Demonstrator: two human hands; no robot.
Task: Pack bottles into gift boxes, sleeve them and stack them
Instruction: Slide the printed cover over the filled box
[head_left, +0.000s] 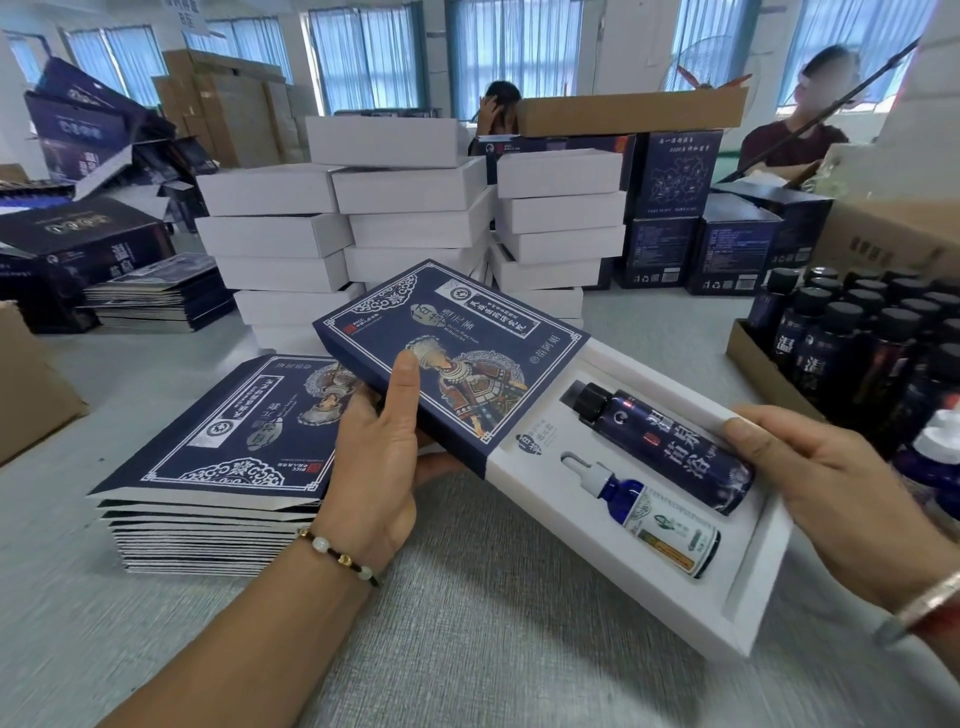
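— Head view first: where is the box?
— The white gift box (670, 525) is held tilted above the grey table (467, 649), half inside the dark blue sleeve (447, 353). The sleeve covers its far end; the near end sticks out, with its corner over bare table.
— And the hands?
— The left hand (382, 457) grips the sleeve's near-left edge, thumb flat on the printed top, fingers underneath. The right hand (831, 499) holds the box's right end, thumb lying against the rim by the bigger bottle.
— How many bottles inside?
— Two, each in its own cut-out: a dark bottle with a black cap (660, 444) and a smaller blue dropper bottle (649, 517).
— Room to move?
— Open table toward the person. To the left, just beside the left wrist, sits one stack of flat sleeves (218, 457). Behind, three columns of white boxes (415, 208) stand close. At the right edge, a cardboard tray of dark bottles (862, 338); too many overlap to count.
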